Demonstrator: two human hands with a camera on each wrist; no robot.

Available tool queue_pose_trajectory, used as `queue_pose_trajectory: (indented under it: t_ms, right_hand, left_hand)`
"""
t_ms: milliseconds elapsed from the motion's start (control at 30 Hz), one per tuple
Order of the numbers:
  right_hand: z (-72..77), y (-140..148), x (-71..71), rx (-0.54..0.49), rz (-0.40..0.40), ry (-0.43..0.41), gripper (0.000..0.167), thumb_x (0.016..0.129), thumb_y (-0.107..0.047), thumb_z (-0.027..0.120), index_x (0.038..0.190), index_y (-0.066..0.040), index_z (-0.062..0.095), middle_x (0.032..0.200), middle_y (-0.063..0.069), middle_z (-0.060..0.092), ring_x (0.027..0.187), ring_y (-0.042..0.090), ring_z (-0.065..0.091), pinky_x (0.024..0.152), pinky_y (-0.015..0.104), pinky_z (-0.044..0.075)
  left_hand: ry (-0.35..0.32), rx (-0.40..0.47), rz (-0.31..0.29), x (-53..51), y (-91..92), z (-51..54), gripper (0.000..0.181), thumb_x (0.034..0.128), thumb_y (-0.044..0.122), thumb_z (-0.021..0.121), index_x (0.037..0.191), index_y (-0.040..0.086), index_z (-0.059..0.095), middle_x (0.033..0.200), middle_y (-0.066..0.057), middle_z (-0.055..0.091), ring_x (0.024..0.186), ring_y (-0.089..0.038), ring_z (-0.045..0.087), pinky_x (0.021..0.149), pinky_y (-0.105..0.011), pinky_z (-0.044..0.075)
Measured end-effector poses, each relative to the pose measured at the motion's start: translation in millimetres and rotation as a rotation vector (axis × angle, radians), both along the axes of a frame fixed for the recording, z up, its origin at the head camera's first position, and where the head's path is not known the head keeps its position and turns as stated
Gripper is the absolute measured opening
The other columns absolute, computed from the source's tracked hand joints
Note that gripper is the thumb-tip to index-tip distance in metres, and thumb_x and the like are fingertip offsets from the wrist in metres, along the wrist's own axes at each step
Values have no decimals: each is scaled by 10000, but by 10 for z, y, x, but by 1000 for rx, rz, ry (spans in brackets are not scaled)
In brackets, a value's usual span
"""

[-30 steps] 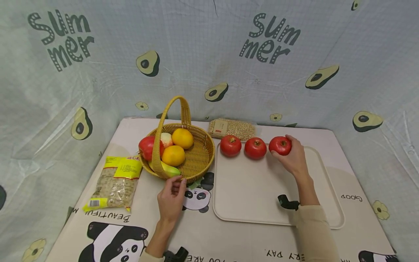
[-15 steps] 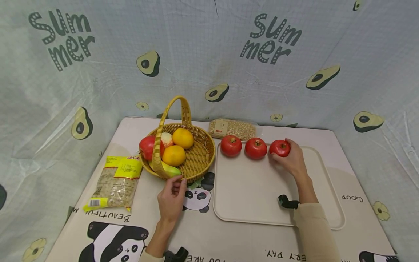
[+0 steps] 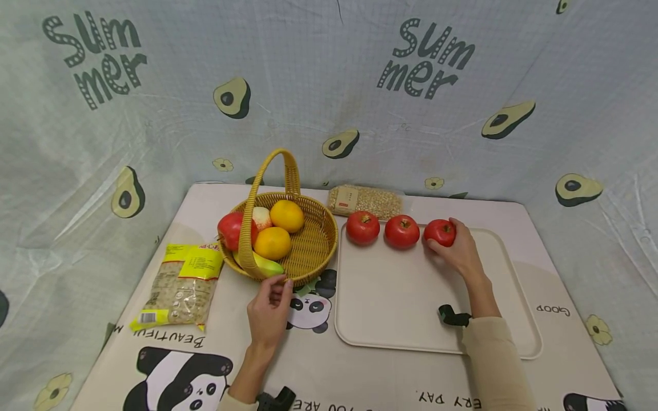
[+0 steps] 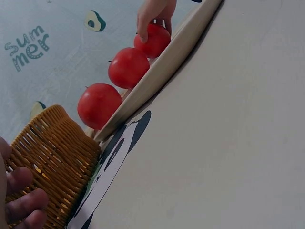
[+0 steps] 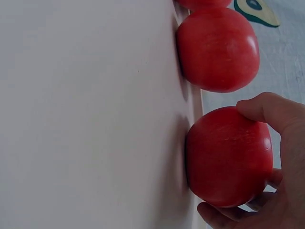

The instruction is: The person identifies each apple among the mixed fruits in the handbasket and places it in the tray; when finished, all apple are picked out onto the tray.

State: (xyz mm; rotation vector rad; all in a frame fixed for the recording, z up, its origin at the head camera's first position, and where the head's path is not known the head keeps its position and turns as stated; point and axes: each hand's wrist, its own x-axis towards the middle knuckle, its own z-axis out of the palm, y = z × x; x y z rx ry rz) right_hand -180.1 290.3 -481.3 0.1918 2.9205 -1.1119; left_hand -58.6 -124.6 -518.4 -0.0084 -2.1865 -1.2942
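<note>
My right hand [image 3: 461, 248] holds a red tomato [image 3: 439, 232] at the far edge of the cream tray [image 3: 406, 302]. In the right wrist view, thumb and fingers lie around that tomato [image 5: 228, 157], which appears to sit on the tray's surface. Left of it stand a middle tomato [image 3: 401, 232] and a left tomato [image 3: 362, 228], making a row. Beside the near rim of the wicker basket [image 3: 313, 240], my left hand [image 3: 269, 311] has loosely bent fingers around nothing. Whether its fingertips touch the basket is hard to tell.
Inside the basket are two orange-yellow fruits [image 3: 273, 244], a red apple-like fruit [image 3: 232, 231], a red-and-white fruit [image 3: 261, 218] and a banana-like fruit [image 3: 267, 266]. A yellow-labelled bag [image 3: 182, 285] lies left, a grain pack [image 3: 365, 201] behind the tray.
My right hand has lowered the right tomato slightly onto the tray, mostly in the first half second. The left hand, basket and other two tomatoes have stayed in place.
</note>
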Motion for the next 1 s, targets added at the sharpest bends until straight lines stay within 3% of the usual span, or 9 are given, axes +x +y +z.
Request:
queue_pose_trajectory:
  t_ms: [400, 700, 1000]
  right_hand:
    - [90, 4, -6, 26, -15, 35, 882, 915, -386, 672, 1556, 9, 213, 1509, 307, 350, 1370, 482, 336, 1042, 666, 440]
    - [341, -83, 3, 45, -11, 113, 868, 914, -399, 668, 1559, -16, 231, 1551, 280, 324, 1396, 469, 290, 1086, 698, 363]
    - [618, -338, -47, 29, 52, 197, 892, 887, -401, 705, 1561, -37, 249, 1586, 241, 301, 1463, 446, 232, 1146, 684, 286]
  left_hand:
    - [16, -6, -7, 0, 1, -12, 180, 904, 79, 731, 1067, 27, 676, 732, -46, 705, 616, -65, 588, 579, -98, 494]
    - [15, -9, 5, -2, 4, -15, 176, 902, 81, 735, 1066, 40, 682, 720, -47, 702, 609, -74, 579, 578, -89, 484]
    - [2, -8, 4, 6, 9, -6, 185, 906, 94, 734, 1075, 42, 678, 730, -34, 706, 618, -60, 582, 583, -95, 494]
